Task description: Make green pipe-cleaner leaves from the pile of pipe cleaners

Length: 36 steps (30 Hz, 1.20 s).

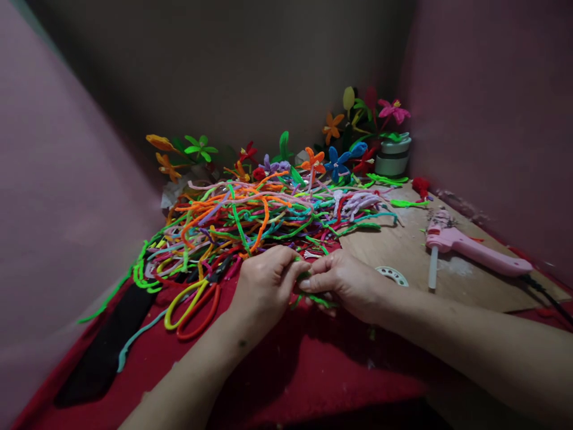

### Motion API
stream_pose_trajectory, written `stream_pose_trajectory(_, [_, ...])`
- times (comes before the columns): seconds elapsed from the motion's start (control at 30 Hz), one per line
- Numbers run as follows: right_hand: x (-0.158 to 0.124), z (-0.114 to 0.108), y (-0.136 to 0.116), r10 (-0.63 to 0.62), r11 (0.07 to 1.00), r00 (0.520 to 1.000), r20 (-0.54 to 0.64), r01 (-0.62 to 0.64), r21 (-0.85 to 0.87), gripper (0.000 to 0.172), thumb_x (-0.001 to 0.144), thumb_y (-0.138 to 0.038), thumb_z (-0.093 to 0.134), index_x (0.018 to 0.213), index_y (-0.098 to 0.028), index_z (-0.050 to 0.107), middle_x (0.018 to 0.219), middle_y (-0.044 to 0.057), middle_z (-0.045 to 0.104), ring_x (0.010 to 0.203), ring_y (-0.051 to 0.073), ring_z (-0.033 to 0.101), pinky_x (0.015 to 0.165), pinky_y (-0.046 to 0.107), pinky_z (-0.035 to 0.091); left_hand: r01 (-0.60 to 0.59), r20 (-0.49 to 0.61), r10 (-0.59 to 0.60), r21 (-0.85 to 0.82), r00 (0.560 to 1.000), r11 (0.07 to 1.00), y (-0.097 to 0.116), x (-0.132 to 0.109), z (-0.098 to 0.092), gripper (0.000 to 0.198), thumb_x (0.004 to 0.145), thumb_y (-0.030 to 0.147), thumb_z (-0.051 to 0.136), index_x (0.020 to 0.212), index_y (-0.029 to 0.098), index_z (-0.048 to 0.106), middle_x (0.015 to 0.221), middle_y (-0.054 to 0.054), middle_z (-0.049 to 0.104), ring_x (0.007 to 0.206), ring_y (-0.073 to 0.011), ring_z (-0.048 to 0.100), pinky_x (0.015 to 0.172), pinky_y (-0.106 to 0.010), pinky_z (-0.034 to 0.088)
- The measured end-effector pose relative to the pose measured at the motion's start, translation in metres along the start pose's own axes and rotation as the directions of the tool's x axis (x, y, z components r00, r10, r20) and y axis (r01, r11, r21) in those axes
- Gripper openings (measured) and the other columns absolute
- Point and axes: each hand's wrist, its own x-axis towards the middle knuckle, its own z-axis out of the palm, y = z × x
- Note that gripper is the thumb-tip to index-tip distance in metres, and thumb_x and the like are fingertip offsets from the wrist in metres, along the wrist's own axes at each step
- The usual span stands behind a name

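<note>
Head view: both hands meet over the red desk (358, 373), between the pile and the near edge. Left hand (267, 276), fingers curled, and right hand (342, 279), thumb against fingers, together pinch a green fuzzy stem (321, 301), mostly hidden by the fingers; one end shows below the right hand. Beyond them, a heap of multicoloured fuzzy stems (266, 209) reaching toward the far edge. Scissors (209, 280) left of the left hand, handles toward the near edge. Pink glue gun (481, 251) on a board (474, 292) along the right edge.
</note>
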Motion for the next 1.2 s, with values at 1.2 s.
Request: stream_pose_trajectory(1.2, [0.022, 0.013, -0.022, -0.147, 0.989, 0.972, -0.185, 0.141, -0.046, 0.022, 0.063, -0.027, 0.067, 0.054, -0.016, 0.051, 0.045, -0.007, 0.040, 0.040, 0.005, 0.031, 0.041, 0.022, 0.024, 0.385, 0.114, -0.555, -0.831, 0.824, 0.402, -0.024, 0.015, -0.020, 0.020, 0.072, 0.033, 0.062, 0.072, 0.014, 0.058, 0.055, 0.005, 0.052, 0.039, -0.0025, 0.037, 0.036, -0.015, 0.027])
